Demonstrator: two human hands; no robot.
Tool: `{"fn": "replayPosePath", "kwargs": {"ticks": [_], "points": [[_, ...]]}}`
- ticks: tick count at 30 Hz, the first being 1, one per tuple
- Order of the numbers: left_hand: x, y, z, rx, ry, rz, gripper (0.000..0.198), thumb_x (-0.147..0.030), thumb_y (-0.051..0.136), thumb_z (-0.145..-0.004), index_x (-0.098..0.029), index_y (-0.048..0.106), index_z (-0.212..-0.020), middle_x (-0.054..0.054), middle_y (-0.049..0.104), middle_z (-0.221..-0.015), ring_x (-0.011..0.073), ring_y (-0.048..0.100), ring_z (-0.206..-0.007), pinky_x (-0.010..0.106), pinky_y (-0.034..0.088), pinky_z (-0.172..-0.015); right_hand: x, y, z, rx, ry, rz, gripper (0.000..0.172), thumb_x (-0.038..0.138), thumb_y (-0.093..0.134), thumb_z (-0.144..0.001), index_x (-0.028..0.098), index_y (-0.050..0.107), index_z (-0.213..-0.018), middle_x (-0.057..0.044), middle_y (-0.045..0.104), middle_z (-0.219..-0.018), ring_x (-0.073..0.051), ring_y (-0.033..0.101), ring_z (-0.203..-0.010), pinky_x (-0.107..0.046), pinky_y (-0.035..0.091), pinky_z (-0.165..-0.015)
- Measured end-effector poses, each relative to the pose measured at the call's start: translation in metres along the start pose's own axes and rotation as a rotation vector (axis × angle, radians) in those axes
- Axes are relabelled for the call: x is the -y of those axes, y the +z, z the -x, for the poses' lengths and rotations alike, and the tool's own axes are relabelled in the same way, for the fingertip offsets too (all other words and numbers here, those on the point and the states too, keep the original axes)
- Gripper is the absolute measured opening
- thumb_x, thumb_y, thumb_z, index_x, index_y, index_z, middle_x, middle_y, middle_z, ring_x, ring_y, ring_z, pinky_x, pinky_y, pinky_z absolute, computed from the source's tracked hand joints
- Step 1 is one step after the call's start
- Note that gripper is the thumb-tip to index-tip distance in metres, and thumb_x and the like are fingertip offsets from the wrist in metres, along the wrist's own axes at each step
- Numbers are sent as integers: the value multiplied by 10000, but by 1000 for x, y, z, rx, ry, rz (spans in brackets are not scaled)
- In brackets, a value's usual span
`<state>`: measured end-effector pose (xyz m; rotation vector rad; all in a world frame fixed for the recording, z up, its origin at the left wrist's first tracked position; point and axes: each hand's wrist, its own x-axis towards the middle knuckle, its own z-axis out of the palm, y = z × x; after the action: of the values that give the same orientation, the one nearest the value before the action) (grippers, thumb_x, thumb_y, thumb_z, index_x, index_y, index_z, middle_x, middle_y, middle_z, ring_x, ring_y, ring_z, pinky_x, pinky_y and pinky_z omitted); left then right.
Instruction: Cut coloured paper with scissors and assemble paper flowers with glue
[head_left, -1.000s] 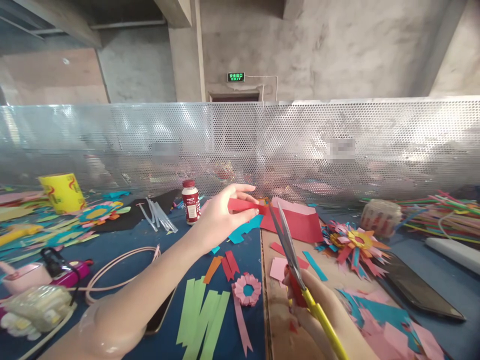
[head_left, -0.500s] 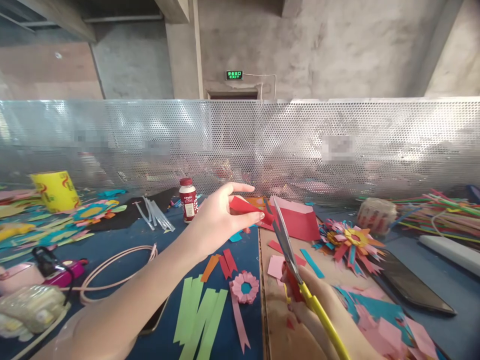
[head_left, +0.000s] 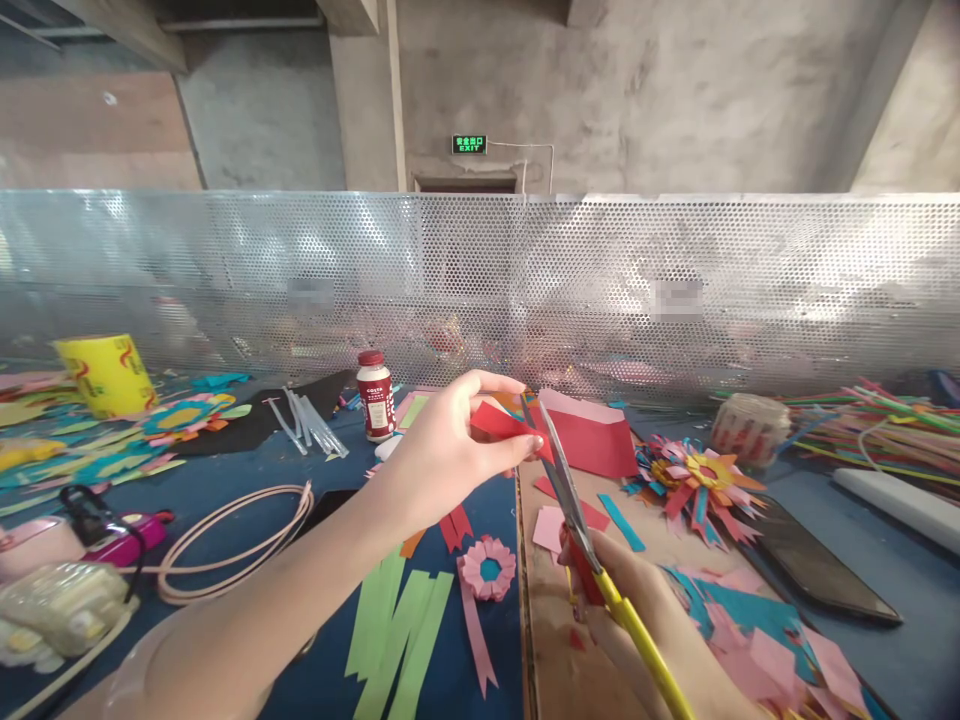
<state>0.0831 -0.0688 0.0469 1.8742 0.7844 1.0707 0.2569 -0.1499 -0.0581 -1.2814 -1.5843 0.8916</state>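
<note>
Between thumb and fingers, my left hand [head_left: 450, 440] pinches a small red paper strip [head_left: 496, 420]. My right hand [head_left: 637, 600] grips the yellow-handled scissors [head_left: 576, 505], whose blades point up and away and meet the strip's right end. Behind the blades lies a larger sheet of red paper [head_left: 596, 440]. Below my hands sit a pink paper rosette [head_left: 488, 570] with a blue centre, a pink notched ribbon [head_left: 476, 630] and several light green paper strips [head_left: 405, 630]. A small red notched piece [head_left: 455, 528] is partly hidden by my left wrist.
A red-capped bottle [head_left: 376, 395], a yellow tape roll [head_left: 105, 375] and a coiled cable [head_left: 232, 540] are on the left. On the right are a multicoloured paper flower [head_left: 705, 475], a phone [head_left: 821, 560] and pink paper scraps [head_left: 772, 665]. A perforated metal screen [head_left: 465, 270] stands behind.
My left hand has shifted slightly right with the red strip, bringing it closer in between the scissor blades. The scissors have hardly moved; the view has shifted a little.
</note>
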Motion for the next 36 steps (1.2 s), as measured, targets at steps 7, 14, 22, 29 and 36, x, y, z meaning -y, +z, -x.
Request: {"fn": "replayPosePath", "kwargs": {"ticks": [7,14,22,29,36], "points": [[1,1,0,11,-17,-5,376,-259,708,-712,-210,534,-1042,-6,688,-761,153,649,-661,256,475,-594,4,1,0,5,-2,-24,142,221,487,-669,209,535,-802,5,533,-710,-151,564,-641,-234,455,-524],[3,0,0,41,-14,-3,370,-269,699,-721,-209,531,-1046,5,690,-799,159,648,-689,256,471,-591,1,0,1,-5,4,-12,143,193,469,-634,216,511,-768,11,519,-689,-147,548,-630,-232,445,-519],[6,0,1,32,6,-35,379,-306,696,-724,-220,540,-1058,10,685,-809,162,639,-684,266,467,-593,2,0,0,-4,-16,4,143,191,485,-635,209,516,-774,11,523,-691,-156,569,-652,-225,451,-516],[5,1,1,31,6,-15,380,-288,698,-721,-210,538,-1057,17,693,-809,166,648,-662,260,459,-566,1,0,0,-23,-26,24,141,171,479,-625,210,514,-756,14,518,-674,-148,552,-618,-228,436,-504],[3,2,2,33,-7,-2,424,-282,714,-706,-222,522,-1078,13,696,-828,168,650,-699,270,482,-602,1,1,0,-40,-24,45,86,180,474,-634,210,468,-714,17,485,-664,-144,531,-623,-214,426,-508]]}}
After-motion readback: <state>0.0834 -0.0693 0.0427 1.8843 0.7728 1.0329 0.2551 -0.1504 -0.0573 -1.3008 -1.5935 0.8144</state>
